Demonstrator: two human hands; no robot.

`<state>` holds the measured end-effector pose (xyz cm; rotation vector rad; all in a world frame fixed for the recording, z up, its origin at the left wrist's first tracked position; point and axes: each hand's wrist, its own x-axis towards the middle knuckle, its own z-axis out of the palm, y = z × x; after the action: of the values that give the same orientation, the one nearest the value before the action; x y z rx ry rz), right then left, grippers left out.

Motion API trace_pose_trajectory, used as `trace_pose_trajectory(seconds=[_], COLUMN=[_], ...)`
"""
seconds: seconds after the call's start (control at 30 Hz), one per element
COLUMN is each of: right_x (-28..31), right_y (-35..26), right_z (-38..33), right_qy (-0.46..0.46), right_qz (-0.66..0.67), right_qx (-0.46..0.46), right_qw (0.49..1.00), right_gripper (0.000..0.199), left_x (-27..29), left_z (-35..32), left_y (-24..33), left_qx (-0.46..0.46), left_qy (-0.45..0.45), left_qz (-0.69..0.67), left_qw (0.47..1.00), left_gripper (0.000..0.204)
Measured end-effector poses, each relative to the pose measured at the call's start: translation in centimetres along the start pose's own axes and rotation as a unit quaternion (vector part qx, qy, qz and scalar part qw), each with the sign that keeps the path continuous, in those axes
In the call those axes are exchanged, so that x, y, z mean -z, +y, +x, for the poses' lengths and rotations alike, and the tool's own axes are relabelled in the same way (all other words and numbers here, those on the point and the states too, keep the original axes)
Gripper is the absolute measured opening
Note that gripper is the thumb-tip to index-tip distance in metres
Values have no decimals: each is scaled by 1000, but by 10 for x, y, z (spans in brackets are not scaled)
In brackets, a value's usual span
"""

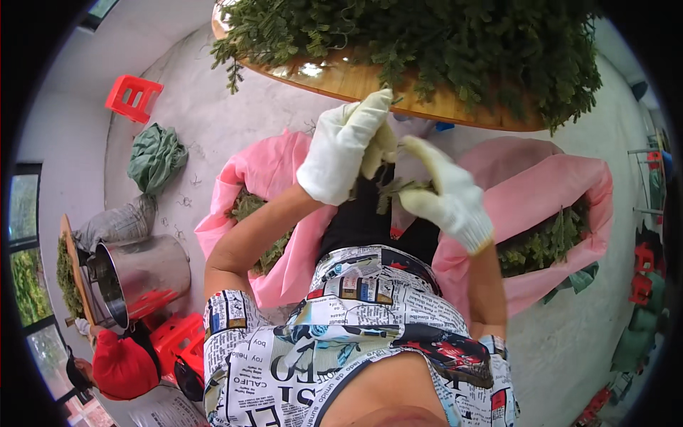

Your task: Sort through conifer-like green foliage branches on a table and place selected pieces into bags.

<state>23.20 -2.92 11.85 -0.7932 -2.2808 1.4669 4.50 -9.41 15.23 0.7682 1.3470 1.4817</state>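
Both hands wear white cotton gloves and are raised close together in front of the body. The left hand (346, 146) is curled, its fingertips pinched on the upper end of a green leafy sprig (393, 191). The right hand (447, 193) is closed on the lower part of the same sprig, with one finger stretched up toward the left hand. The sprig hangs between the two gloves, above the lap and just short of the desk (370, 84) edge.

The desk is round and wooden, and carries a large heap of green leafy branches (441, 35) that spill over its rim. Below the hands, to either side of the knees, stand two pink sacks. The left sack (274, 167) holds green cuttings, partly hidden by the forearm. The right sack (548, 192) is open and shows more green cuttings inside.

Farther left on the concrete floor (213, 128) lie a crumpled green bag (156, 158), a red plastic stool (133, 97) and a shiny steel pot (142, 274) tipped on its side against more red stools (178, 340). A person in a red cap (122, 364) sits at the lower left, beside a second desk (71, 270) with greenery on it.
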Motion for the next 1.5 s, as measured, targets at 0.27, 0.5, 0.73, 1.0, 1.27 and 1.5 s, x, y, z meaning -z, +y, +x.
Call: trace_pose_trajectory(seconds=[0.27,0.5,0.73,1.0,1.27,1.5], right_x=[-80,-39,-25,-14,-39,-263], right_y=[12,-42,-83,-124,-110,-23], right_z=[28,6,-7,16,41,116], right_qy=[-103,-275,-486,-456,-199,-209], right_qz=[356,-108,-221,-335,-208,-223], right_qx=[-165,-115,221,239,123,153], right_qw=[914,948,816,790,950,940], right_gripper=[51,29,27,20,11,61], left_x=[13,79,85,131,247,372], left_z=[-7,-68,-131,-148,-157,-11], left_y=[-54,-53,-19,8,-15,-38], left_qx=[-226,-130,-314,-349,-82,-135], left_qy=[122,-276,-379,-330,383,385], left_qz=[52,500,461,486,422,392], left_qw=[965,810,738,730,818,824], left_gripper=[40,49,22,20,21,43])
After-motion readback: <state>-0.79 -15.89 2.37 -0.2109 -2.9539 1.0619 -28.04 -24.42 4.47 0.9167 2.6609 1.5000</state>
